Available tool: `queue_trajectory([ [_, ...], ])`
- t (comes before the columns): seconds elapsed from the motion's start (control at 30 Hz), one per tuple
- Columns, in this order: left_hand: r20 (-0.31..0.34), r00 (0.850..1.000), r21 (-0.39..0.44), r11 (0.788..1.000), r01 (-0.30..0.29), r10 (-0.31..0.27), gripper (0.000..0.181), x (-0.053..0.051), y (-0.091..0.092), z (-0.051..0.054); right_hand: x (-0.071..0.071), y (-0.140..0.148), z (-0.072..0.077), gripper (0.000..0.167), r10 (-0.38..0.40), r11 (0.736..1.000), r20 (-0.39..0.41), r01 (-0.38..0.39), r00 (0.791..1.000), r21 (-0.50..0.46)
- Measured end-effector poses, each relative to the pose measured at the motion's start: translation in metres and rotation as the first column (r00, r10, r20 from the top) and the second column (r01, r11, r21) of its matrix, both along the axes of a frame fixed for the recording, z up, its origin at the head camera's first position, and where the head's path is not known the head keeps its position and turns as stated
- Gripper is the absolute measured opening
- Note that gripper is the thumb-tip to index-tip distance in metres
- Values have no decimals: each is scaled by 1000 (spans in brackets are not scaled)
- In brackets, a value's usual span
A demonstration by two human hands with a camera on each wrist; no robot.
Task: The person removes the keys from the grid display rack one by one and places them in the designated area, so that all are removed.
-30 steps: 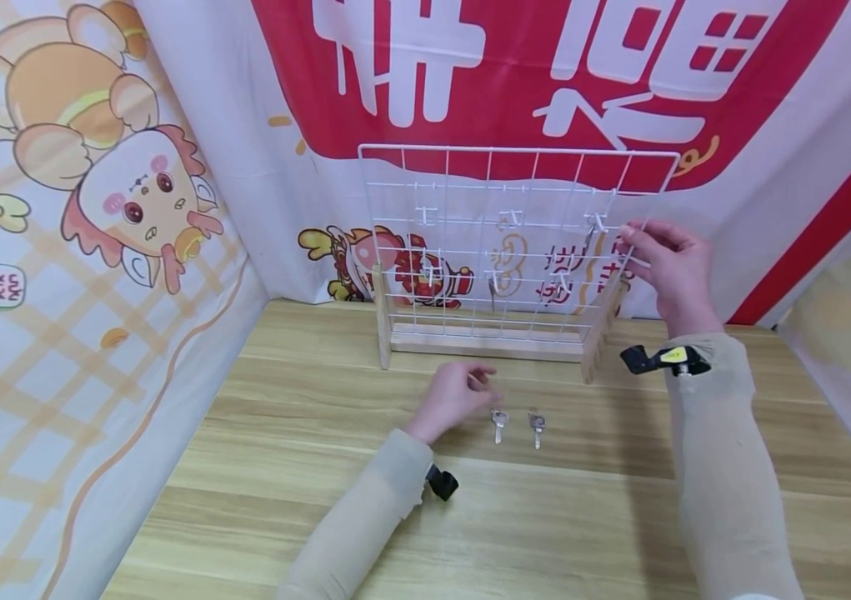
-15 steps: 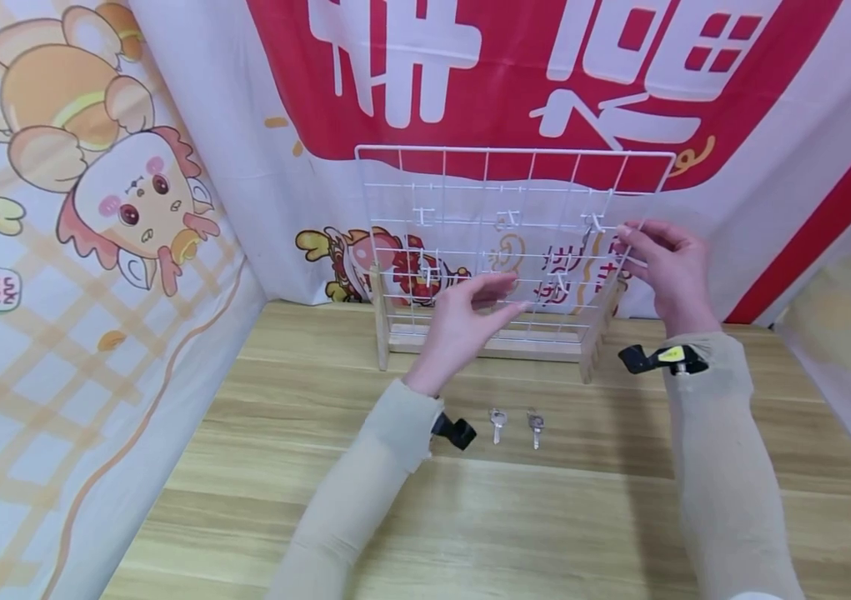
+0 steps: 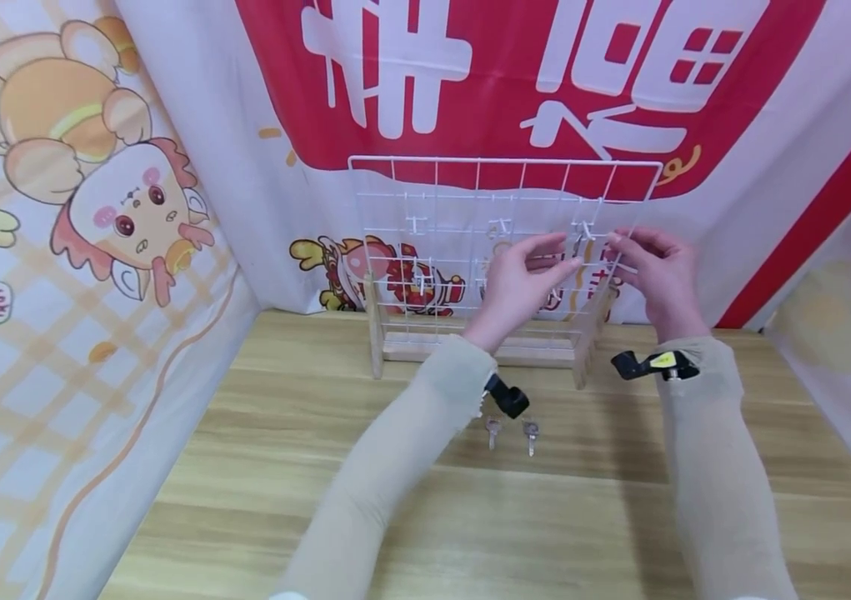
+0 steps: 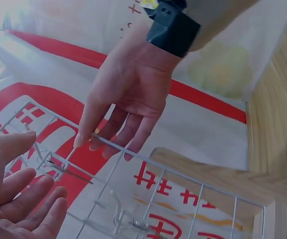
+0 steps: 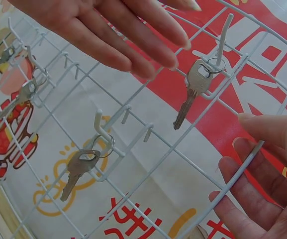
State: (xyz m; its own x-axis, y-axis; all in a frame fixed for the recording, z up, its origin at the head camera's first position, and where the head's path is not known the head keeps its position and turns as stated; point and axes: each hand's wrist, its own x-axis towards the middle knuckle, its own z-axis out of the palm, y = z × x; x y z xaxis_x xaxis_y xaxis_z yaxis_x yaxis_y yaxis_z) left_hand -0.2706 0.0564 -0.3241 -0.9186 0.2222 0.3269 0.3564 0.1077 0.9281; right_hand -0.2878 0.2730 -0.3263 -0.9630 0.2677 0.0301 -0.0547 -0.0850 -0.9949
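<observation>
A white wire grid rack (image 3: 503,158) stands upright on wooden feet, with small hooks on its mesh. My right hand (image 3: 661,275) holds the rack's right edge wire between thumb and fingers. My left hand (image 3: 518,283) hovers in front of the grid, its fingers apart and nothing held. Close to its fingertips, a key (image 5: 198,79) hangs by a ring from a hook, as the right wrist view shows. A second key (image 5: 81,164) dangles from a lower hook, and others hang further left. Two loose keys, one left (image 3: 493,429) and one right (image 3: 531,433), lie on the table.
The wood-grain table (image 3: 515,533) runs up to a printed cloth backdrop (image 3: 305,208) behind the rack. Another printed cloth (image 3: 117,333) closes off the left side. The rack's right wooden foot (image 3: 583,354) stands near my right forearm.
My left hand has risen from beside the loose keys on the table and moved up and right to the rack's upper right hooks. My right hand keeps its hold on the edge.
</observation>
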Motion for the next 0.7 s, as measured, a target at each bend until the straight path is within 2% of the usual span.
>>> queue_trajectory([
  [0.13, 57, 998, 20, 999, -37, 36, 45, -5, 14, 7, 0, 1, -1, 57, 5, 1000, -3, -5, 1000, 7],
  [0.27, 86, 994, 36, 997, -70, 66, 39, -7, 23, 9, 0, 2, -2, 56, 8, 1000, -13, -8, 1000, 12],
  [0.57, 102, 990, 76, 991, -107, 99, 30, -8, 36, 8, 1, 3, -4, 61, 6, 1000, -14, -6, 1000, 5],
  [0.7, 81, 991, 82, 990, -113, 107, 26, -8, 35, 8, 0, 1, -3, 61, 10, 1000, -19, -10, 1000, 6],
])
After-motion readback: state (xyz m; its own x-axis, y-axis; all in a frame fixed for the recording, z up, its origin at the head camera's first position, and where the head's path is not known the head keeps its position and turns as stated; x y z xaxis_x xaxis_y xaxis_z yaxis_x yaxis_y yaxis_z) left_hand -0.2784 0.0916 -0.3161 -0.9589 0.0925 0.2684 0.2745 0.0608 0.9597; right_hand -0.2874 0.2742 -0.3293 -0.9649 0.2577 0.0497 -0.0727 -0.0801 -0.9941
